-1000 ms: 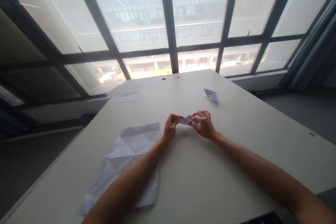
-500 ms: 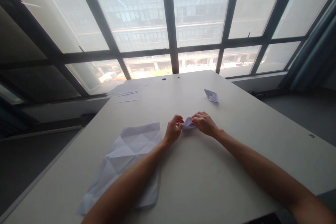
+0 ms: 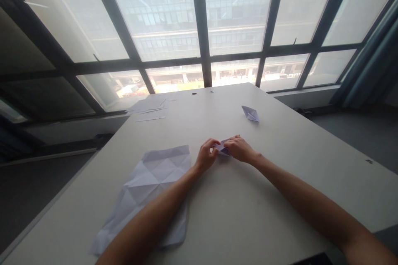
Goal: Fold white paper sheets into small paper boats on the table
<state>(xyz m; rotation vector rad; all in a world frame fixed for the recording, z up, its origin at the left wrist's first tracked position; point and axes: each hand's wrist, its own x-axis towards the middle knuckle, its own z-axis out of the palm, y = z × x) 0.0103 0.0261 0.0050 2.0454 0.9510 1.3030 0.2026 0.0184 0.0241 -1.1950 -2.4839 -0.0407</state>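
Note:
Between my two hands, at the middle of the table, is a small folded paper boat (image 3: 222, 148), pale and partly covered by fingers. My left hand (image 3: 206, 153) pinches its left end, thumb and forefinger curved around the edge. On the other end, my right hand (image 3: 241, 148) is closed with its fingers pressed into the paper. Another folded paper boat (image 3: 250, 113) lies farther back to the right, apart from both hands. Under and beside my left forearm is a large creased sheet of paper (image 3: 155, 169), spread out with crossing fold lines.
The white table (image 3: 236, 215) stretches away toward a wall of tall windows (image 3: 161, 16). Several flat paper sheets (image 3: 151, 109) lie at its far left edge. A blue curtain (image 3: 367, 58) hangs at the right. Something dark (image 3: 314, 259) shows at the bottom edge.
My right hand has shifted slightly left and down along the held boat, and its fingers now cover more of the paper. The left hand keeps its pinch almost in place.

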